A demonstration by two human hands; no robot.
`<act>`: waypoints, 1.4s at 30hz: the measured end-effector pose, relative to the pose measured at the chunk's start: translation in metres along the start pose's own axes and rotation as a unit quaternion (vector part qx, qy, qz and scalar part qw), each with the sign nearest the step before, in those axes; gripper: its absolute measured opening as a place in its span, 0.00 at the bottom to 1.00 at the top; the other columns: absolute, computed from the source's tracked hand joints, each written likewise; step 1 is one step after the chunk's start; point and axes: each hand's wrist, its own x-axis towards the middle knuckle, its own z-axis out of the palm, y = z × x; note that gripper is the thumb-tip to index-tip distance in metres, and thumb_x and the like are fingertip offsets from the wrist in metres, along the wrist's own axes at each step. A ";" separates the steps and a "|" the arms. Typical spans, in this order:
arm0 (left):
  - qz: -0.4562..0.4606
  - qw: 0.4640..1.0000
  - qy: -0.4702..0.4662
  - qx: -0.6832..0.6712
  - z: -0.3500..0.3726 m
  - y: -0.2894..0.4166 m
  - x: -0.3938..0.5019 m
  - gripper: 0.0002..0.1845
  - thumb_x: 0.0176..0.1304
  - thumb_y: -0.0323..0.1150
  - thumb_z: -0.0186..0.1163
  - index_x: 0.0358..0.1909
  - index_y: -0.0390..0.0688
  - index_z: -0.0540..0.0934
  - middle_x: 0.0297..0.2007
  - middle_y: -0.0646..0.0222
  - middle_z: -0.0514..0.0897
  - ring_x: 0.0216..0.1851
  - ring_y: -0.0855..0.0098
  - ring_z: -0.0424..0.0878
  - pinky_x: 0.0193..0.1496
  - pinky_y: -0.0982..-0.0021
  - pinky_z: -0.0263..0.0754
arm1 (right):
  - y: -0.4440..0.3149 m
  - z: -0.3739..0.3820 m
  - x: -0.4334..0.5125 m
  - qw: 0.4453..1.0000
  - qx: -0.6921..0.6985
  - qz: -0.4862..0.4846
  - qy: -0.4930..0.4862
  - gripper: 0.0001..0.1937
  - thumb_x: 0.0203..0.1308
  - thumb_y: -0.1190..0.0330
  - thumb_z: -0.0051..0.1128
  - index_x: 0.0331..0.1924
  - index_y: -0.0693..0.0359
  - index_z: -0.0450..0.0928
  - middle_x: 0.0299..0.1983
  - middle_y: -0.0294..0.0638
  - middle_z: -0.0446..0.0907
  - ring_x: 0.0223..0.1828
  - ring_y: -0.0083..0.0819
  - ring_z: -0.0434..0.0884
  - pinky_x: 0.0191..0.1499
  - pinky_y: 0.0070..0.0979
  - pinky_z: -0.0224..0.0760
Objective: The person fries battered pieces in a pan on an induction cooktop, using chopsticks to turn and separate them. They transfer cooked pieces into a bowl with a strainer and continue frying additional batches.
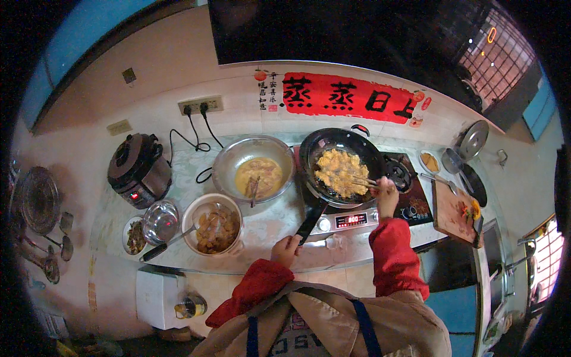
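My left hand (286, 251) is closed around the black handle (312, 221) of a wok. My right hand (386, 194) holds chopsticks (363, 180), whose tips reach into golden battered pieces (341, 172) frying in the black wok (374, 156). Beneath the wok is an induction cooker with a lit display (351, 220). To the wok's left stands a large metal bowl (221, 167) of yellow batter with pieces in it, and another pair of chopsticks (254, 192) leans there. A strainer (217, 221) with a black handle rests over a pale bowl (186, 223) of browned pieces.
An electric pressure cooker (140, 169) is at the left, near a small metal bowl (161, 222) and a plate of food (135, 236). On the right are a gas burner (398, 175), a wooden cutting board (453, 214) with cut vegetables and a knife (478, 230), a saucepan (453, 161) and a lid (474, 140).
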 end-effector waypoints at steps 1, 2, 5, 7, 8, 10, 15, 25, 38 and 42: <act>-0.011 1.000 0.010 -0.003 0.000 0.003 -0.001 0.21 0.60 0.46 0.50 0.21 0.38 0.76 0.16 0.69 0.74 0.18 0.77 0.70 0.25 0.74 0.64 | -0.001 -0.009 -0.016 0.980 0.181 0.083 0.010 0.17 0.63 0.61 0.42 0.29 0.67 0.73 0.26 0.41 0.77 0.24 0.26 0.78 0.24 0.19 0.71; -0.015 1.000 0.022 -0.008 0.000 0.006 -0.002 0.21 0.60 0.45 0.50 0.20 0.38 0.76 0.15 0.70 0.74 0.18 0.77 0.70 0.25 0.74 0.63 | -0.002 -0.017 -0.024 0.982 0.141 0.114 0.045 0.18 0.63 0.60 0.42 0.28 0.68 0.73 0.25 0.38 0.75 0.23 0.24 0.76 0.25 0.20 0.70; -0.027 0.999 0.019 -0.004 -0.003 0.010 -0.002 0.20 0.60 0.44 0.50 0.20 0.38 0.75 0.15 0.71 0.73 0.17 0.78 0.67 0.24 0.75 0.62 | -0.003 -0.032 -0.047 0.973 0.137 0.157 0.103 0.16 0.63 0.61 0.43 0.33 0.69 0.72 0.25 0.40 0.76 0.24 0.24 0.77 0.28 0.21 0.72; -0.031 0.999 0.000 -0.029 -0.005 0.010 0.000 0.20 0.60 0.44 0.50 0.20 0.38 0.75 0.15 0.71 0.73 0.17 0.79 0.67 0.24 0.75 0.62 | -0.004 -0.036 -0.058 0.983 0.090 0.124 0.097 0.15 0.64 0.61 0.43 0.33 0.66 0.73 0.26 0.40 0.77 0.24 0.24 0.77 0.28 0.20 0.74; -0.031 0.999 0.000 -0.025 -0.005 0.009 0.001 0.20 0.60 0.44 0.50 0.20 0.38 0.75 0.15 0.72 0.72 0.17 0.79 0.67 0.23 0.75 0.61 | -0.005 -0.034 -0.061 0.985 0.076 0.110 0.107 0.14 0.64 0.62 0.43 0.34 0.66 0.73 0.26 0.39 0.77 0.25 0.23 0.77 0.29 0.20 0.74; -0.030 0.999 0.004 -0.022 -0.004 0.005 0.003 0.20 0.61 0.45 0.50 0.20 0.38 0.75 0.14 0.72 0.72 0.17 0.79 0.66 0.23 0.75 0.61 | -0.007 -0.033 -0.063 0.989 0.062 0.085 0.105 0.13 0.64 0.64 0.43 0.34 0.67 0.73 0.27 0.39 0.77 0.26 0.22 0.77 0.30 0.19 0.73; -0.009 1.000 -0.008 -0.010 -0.006 -0.004 0.008 0.21 0.61 0.45 0.49 0.19 0.39 0.75 0.14 0.73 0.71 0.17 0.79 0.66 0.22 0.75 0.60 | -0.005 -0.028 -0.039 0.962 -0.256 -0.099 0.004 0.12 0.61 0.65 0.46 0.33 0.65 0.76 0.26 0.43 0.77 0.27 0.29 0.77 0.32 0.23 0.69; -0.004 1.000 0.004 -0.022 -0.003 -0.006 0.008 0.20 0.61 0.46 0.49 0.25 0.38 0.76 0.17 0.72 0.75 0.17 0.79 0.68 0.23 0.75 0.63 | -0.019 0.030 -0.018 0.974 -0.194 -0.097 -0.065 0.13 0.57 0.65 0.49 0.21 0.65 0.75 0.23 0.51 0.75 0.25 0.46 0.76 0.29 0.35 0.68; -0.032 0.997 0.029 -0.058 -0.001 0.002 0.004 0.20 0.62 0.45 0.49 0.22 0.38 0.76 0.16 0.73 0.73 0.18 0.80 0.67 0.23 0.77 0.62 | 0.030 0.002 0.041 0.964 -0.246 -0.065 -0.072 0.13 0.57 0.62 0.49 0.29 0.63 0.78 0.31 0.47 0.76 0.34 0.46 0.75 0.37 0.35 0.68; -0.012 0.998 0.023 -0.055 -0.002 0.000 0.005 0.20 0.62 0.44 0.49 0.23 0.38 0.76 0.16 0.73 0.73 0.18 0.80 0.67 0.23 0.77 0.63 | 0.037 -0.001 0.016 0.967 -0.216 -0.101 -0.084 0.12 0.56 0.64 0.52 0.28 0.66 0.78 0.25 0.47 0.76 0.27 0.42 0.77 0.32 0.30 0.68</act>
